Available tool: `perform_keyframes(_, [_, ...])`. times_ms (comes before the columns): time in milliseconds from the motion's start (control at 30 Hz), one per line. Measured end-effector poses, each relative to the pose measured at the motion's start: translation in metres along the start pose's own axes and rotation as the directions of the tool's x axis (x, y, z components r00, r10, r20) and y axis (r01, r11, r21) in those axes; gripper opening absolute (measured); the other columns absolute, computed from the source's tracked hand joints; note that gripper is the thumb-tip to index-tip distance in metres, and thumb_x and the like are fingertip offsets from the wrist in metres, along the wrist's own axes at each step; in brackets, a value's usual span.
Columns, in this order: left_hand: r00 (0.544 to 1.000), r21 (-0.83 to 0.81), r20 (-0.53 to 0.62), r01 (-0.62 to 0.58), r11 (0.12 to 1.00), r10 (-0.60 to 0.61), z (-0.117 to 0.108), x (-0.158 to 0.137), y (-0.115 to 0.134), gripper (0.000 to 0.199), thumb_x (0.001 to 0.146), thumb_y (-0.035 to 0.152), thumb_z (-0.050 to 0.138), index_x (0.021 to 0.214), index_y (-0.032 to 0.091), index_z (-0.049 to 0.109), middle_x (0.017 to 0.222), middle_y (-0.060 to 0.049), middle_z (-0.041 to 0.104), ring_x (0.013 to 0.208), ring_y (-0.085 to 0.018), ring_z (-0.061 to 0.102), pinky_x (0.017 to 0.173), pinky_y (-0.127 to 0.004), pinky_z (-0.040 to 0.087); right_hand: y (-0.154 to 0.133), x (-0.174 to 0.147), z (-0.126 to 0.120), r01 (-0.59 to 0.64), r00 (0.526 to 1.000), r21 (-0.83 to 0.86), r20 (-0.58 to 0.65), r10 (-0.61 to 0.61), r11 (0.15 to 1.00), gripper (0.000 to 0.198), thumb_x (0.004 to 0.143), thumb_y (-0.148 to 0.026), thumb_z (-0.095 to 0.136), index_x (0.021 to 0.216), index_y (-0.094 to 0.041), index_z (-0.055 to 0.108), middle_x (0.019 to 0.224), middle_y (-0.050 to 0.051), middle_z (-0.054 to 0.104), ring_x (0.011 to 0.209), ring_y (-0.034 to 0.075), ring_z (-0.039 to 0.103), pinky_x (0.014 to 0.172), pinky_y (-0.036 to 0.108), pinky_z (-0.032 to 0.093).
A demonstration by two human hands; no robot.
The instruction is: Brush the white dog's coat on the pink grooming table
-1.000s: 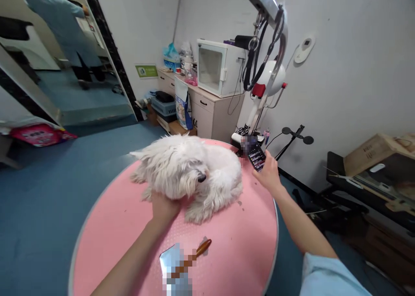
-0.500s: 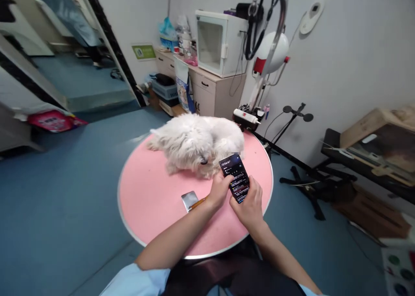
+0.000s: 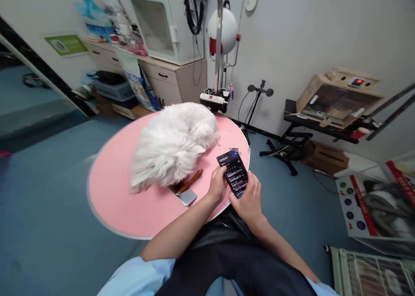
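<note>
Between my two hands is a smartphone (image 3: 236,175), its dark screen lit with lines of text and the time 13:56. My left hand (image 3: 218,185) grips its left edge, thumb on the front. Around the lower right edge close the fingers of my right hand (image 3: 249,201). A white fluffy dog (image 3: 175,144) lies on the round pink table (image 3: 129,213), beyond the phone and to its left. Close to the dog's head, left of my left hand, rests a slicker brush (image 3: 188,190) with a wooden handle and a flat metallic head. Some of the brush is hidden by fur.
A metal grooming arm (image 3: 218,36) rises behind the table, with a white bottle (image 3: 212,98) at its base. Drawers (image 3: 168,77) carrying a white cabinet (image 3: 158,23) stand at the back left. To the right are a wooden box (image 3: 340,97) on a black stand and a carton (image 3: 359,205).
My view has swung to the right. The dog has shifted its head leftward and down, near the brush. Both hands keep hold of the phone.
</note>
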State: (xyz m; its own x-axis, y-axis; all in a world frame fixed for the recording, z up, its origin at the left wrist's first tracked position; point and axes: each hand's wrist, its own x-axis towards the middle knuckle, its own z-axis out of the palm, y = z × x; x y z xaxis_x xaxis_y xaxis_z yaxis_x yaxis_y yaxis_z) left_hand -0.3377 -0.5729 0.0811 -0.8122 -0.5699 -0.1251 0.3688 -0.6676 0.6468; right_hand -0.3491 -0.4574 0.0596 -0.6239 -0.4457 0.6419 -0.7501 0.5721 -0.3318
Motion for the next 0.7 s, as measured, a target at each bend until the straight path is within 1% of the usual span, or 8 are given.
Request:
perform_keyframes(267, [0.991, 0.038, 0.116, 0.063, 0.997, -0.067, 0.009, -0.026, -0.018, 0.015, 0.062, 0.020, 0.068, 0.075, 0.014, 0.068, 0.072, -0.001, 0.069, 0.070, -0.017, 0.063, 0.072, -0.029, 0.048, 0.003, -0.026, -0.024, -0.100, 0.994, 0.016, -0.032, 0.100, 0.995, 0.079, 0.081, -0.027, 0.059, 0.146, -0.015, 0.017, 0.131, 0.021, 0.043, 0.122, 0.037, 0.045, 0.098, 0.061, 0.042])
perform_keyframes(333, [0.986, 0.003, 0.140, 0.090, 0.996, -0.090, 0.008, -0.031, -0.022, 0.023, 0.067, 0.032, 0.071, 0.082, 0.014, 0.071, 0.079, -0.003, 0.072, 0.080, -0.020, 0.066, 0.080, -0.033, 0.050, 0.002, -0.029, -0.028, -0.101, 0.994, 0.040, -0.027, 0.102, 0.994, 0.081, 0.080, -0.027, 0.061, 0.147, -0.015, 0.017, 0.132, 0.021, 0.044, 0.123, 0.037, 0.045, 0.099, 0.062, 0.042])
perform_keyframes(400, [0.969, -0.052, 0.186, 0.175, 0.983, -0.163, 0.003, -0.037, -0.023, 0.043, 0.072, 0.053, 0.069, 0.089, 0.014, 0.072, 0.089, -0.007, 0.074, 0.094, -0.026, 0.067, 0.089, -0.038, 0.050, 0.002, -0.029, -0.033, -0.095, 0.995, 0.110, 0.017, 0.094, 0.989, 0.084, 0.078, -0.027, 0.064, 0.147, -0.016, 0.017, 0.134, 0.020, 0.044, 0.125, 0.037, 0.045, 0.102, 0.061, 0.041])
perform_keyframes(467, [0.949, -0.098, 0.210, 0.262, 0.960, -0.237, -0.005, -0.044, -0.017, 0.060, 0.073, 0.069, 0.060, 0.094, 0.014, 0.072, 0.095, -0.011, 0.075, 0.104, -0.031, 0.065, 0.095, -0.044, 0.049, 0.002, -0.026, -0.039, -0.084, 0.986, 0.243, 0.160, 0.046, 0.966, 0.090, 0.075, -0.027, 0.068, 0.148, -0.018, 0.017, 0.137, 0.020, 0.043, 0.128, 0.035, 0.045, 0.104, 0.058, 0.042])
perform_keyframes(500, [0.946, -0.116, 0.198, 0.283, 0.952, -0.257, -0.012, -0.049, -0.013, 0.065, 0.074, 0.072, 0.057, 0.095, 0.013, 0.072, 0.096, -0.013, 0.075, 0.107, -0.033, 0.064, 0.096, -0.046, 0.049, 0.002, -0.024, -0.042, -0.082, 0.964, 0.323, 0.264, -0.006, 0.943, 0.094, 0.073, -0.027, 0.070, 0.149, -0.019, 0.015, 0.139, 0.019, 0.043, 0.128, 0.033, 0.046, 0.104, 0.055, 0.044])
perform_keyframes(567, [0.962, -0.161, 0.127, 0.262, 0.951, -0.244, -0.028, -0.061, 0.000, 0.069, 0.078, 0.074, 0.050, 0.099, 0.012, 0.071, 0.098, -0.015, 0.075, 0.109, -0.035, 0.064, 0.097, -0.049, 0.049, 0.001, -0.018, -0.044, -0.080, 0.874, 0.473, 0.456, -0.166, 0.878, 0.099, 0.071, -0.024, 0.072, 0.150, -0.021, 0.013, 0.141, 0.017, 0.042, 0.126, 0.030, 0.050, 0.101, 0.050, 0.049])
perform_keyframes(633, [0.984, -0.220, 0.043, 0.179, 0.959, -0.174, -0.047, -0.076, 0.012, 0.071, 0.082, 0.074, 0.044, 0.103, 0.012, 0.071, 0.101, -0.016, 0.074, 0.106, -0.035, 0.066, 0.095, -0.050, 0.050, -0.004, -0.010, -0.039, -0.065, 0.766, 0.586, 0.549, -0.336, 0.808, 0.098, 0.071, -0.021, 0.071, 0.151, -0.023, 0.014, 0.141, 0.016, 0.043, 0.121, 0.028, 0.053, 0.097, 0.047, 0.052])
perform_keyframes(700, [0.997, -0.273, -0.048, 0.045, 0.961, -0.061, -0.066, -0.094, 0.022, 0.074, 0.082, 0.076, 0.040, 0.105, 0.012, 0.071, 0.103, -0.017, 0.074, 0.104, -0.035, 0.067, 0.094, -0.051, 0.051, -0.016, -0.003, -0.025, -0.067, 0.670, 0.675, 0.576, -0.468, 0.735, 0.093, 0.072, -0.020, 0.069, 0.150, -0.024, 0.019, 0.138, 0.015, 0.047, 0.115, 0.026, 0.057, 0.093, 0.045, 0.054])
